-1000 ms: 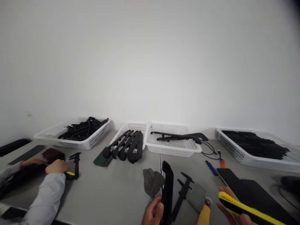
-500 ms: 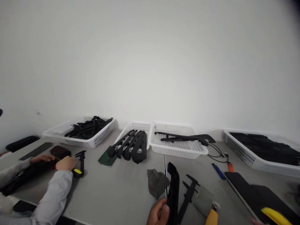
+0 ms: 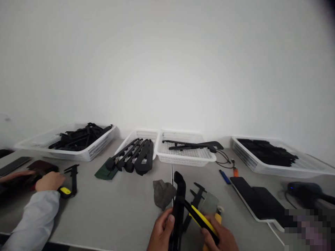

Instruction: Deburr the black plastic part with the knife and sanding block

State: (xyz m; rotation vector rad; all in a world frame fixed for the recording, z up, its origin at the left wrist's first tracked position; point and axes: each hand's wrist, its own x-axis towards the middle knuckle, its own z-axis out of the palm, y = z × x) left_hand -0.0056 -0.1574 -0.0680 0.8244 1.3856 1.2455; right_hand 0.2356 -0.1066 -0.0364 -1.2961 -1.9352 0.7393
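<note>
Near the bottom centre, my left hand [image 3: 161, 230] grips a long black plastic part [image 3: 179, 205] that stands up with a bent top end. My right hand [image 3: 219, 235] is closed around a yellow and black knife-like tool [image 3: 202, 219], whose dark tip meets or overlaps the part. A crumpled grey cloth [image 3: 163, 194] lies left of the part. Just right of it are a black caliper [image 3: 196, 200], a clear greyish block [image 3: 210, 203] and another yellow-handled tool [image 3: 218, 211], partly hidden by my right hand.
White baskets of black parts [image 3: 90, 153] [image 3: 185, 161] [image 3: 258, 167] line the wall. A green cloth [image 3: 106, 170], blue object [image 3: 224, 176] and dark flat panels [image 3: 251, 197] lie around. At left, a co-worker's hands [image 3: 49, 181] work near another caliper [image 3: 74, 177].
My right hand has come in from the right with the yellow tool, up to the black part. The view has shifted right, so the surroundings appear further left.
</note>
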